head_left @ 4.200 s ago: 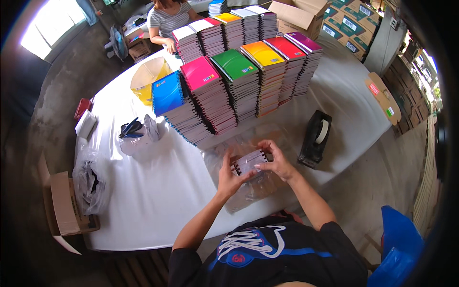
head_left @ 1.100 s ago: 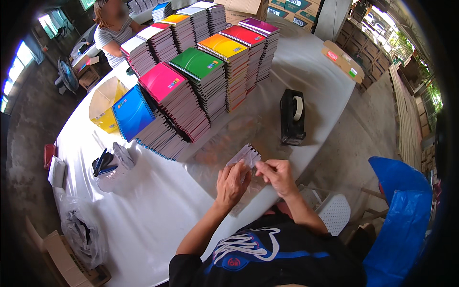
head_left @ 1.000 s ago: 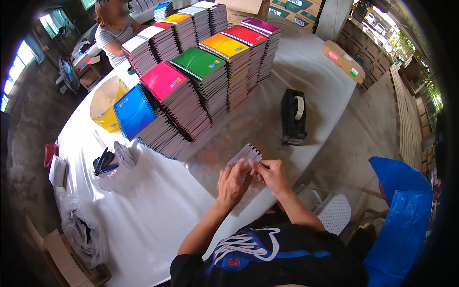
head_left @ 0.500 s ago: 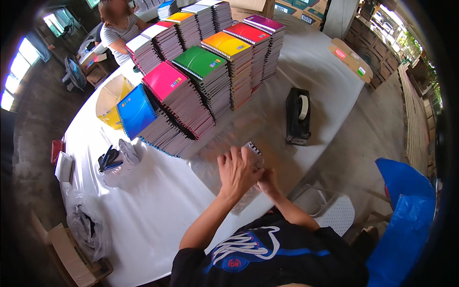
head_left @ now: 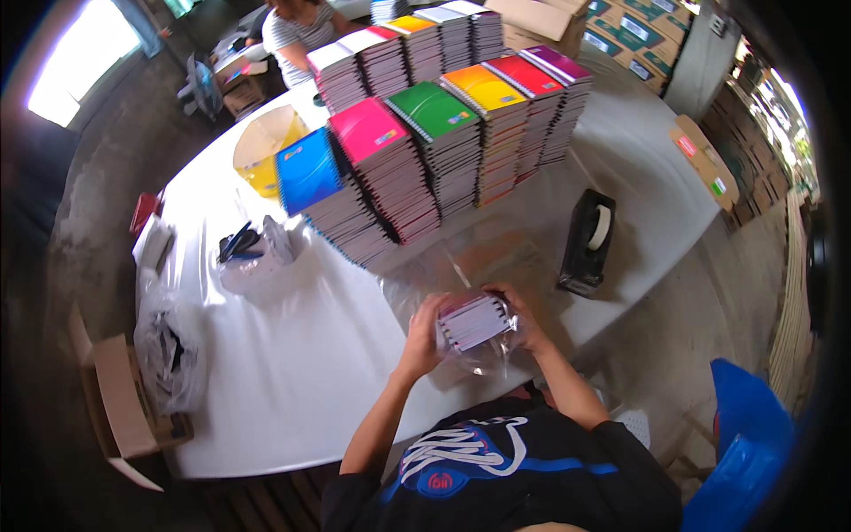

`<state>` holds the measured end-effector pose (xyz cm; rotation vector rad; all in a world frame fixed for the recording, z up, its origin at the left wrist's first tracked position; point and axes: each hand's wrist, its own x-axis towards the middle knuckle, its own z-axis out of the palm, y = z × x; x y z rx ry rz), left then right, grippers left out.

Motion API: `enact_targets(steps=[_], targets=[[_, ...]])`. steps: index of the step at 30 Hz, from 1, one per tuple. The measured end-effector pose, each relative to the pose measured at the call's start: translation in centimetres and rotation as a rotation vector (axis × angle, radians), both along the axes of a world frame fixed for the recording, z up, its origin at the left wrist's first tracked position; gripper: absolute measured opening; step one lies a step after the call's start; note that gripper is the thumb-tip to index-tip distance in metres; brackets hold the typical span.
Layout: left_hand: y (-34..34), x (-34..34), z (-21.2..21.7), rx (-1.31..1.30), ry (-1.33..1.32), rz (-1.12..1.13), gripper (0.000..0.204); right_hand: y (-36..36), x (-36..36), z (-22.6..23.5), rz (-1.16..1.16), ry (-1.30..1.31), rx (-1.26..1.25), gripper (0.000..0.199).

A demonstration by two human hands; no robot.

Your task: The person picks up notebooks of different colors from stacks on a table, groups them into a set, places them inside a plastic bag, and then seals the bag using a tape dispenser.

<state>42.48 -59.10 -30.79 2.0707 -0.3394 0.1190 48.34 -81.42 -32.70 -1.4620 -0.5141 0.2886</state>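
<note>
Between my two hands is a small stack of spiral notebooks (head_left: 479, 324) wrapped in clear plastic, its page edges and dark coil rings facing me. My left hand (head_left: 424, 335) grips its left side. Around the right side, my right hand (head_left: 525, 323) is closed, with loose plastic film (head_left: 487, 362) hanging below. Clear plastic sheets (head_left: 514, 257) lie flat on the table just beyond. To the right stands a black tape dispenser (head_left: 587, 244) with a roll of tape. Ahead rise tall stacks of spiral notebooks, with blue (head_left: 308, 170), pink (head_left: 370, 129) and green (head_left: 433, 112) covers nearest.
A white-covered table (head_left: 284, 372) carries everything. At left are a yellow container (head_left: 269, 146), a plastic bag with scissors (head_left: 253, 253), and a crumpled plastic bag (head_left: 170, 346). An open carton (head_left: 128, 399) is at lower left. Across the table sits another person (head_left: 297, 40). Blue plastic (head_left: 740, 443) lies at right.
My hands have moved apart to opposite sides of the wrapped notebooks, which now show their page edges. The view has shifted, so the table's contents appear farther right.
</note>
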Motion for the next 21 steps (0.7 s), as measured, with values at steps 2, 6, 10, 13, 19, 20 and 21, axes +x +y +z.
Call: enact_targets(steps=[2,6,10,13,19,20,21], targets=[[-1.5,-0.7,-0.1,-0.150,0.094,0.072,0.087,0.3,0.4,1.4,-0.043,0.028,-0.268,0.084],[-2.1,-0.7,0.5,-0.295,0.085,0.299,0.102,0.1,0.4,4.0,-0.087,-0.133,-0.250,0.090],[-2.8,-1.8,3.0,-0.154,-0.162,0.349,0.099,-0.5,2.1,8.7,-0.022,-0.632,-0.385,0.064],[-2.7,-1.5,5.8,0.106,-0.472,0.330,0.070,-0.2,3.3,11.8,0.143,-0.851,-0.509,0.036],[-2.5,-2.3,8.4,0.105,-0.587,0.385,0.039,-0.6,2.8,13.5,0.013,-0.624,-0.195,0.040],[-2.5,-2.7,8.9,-0.032,-0.619,0.477,0.068,-1.9,2.7,12.3,-0.062,-0.546,-0.113,0.045],[-2.2,-3.5,8.0,0.019,-0.566,0.507,0.073,-3.3,2.5,10.6,-0.137,-0.466,-0.032,0.049]])
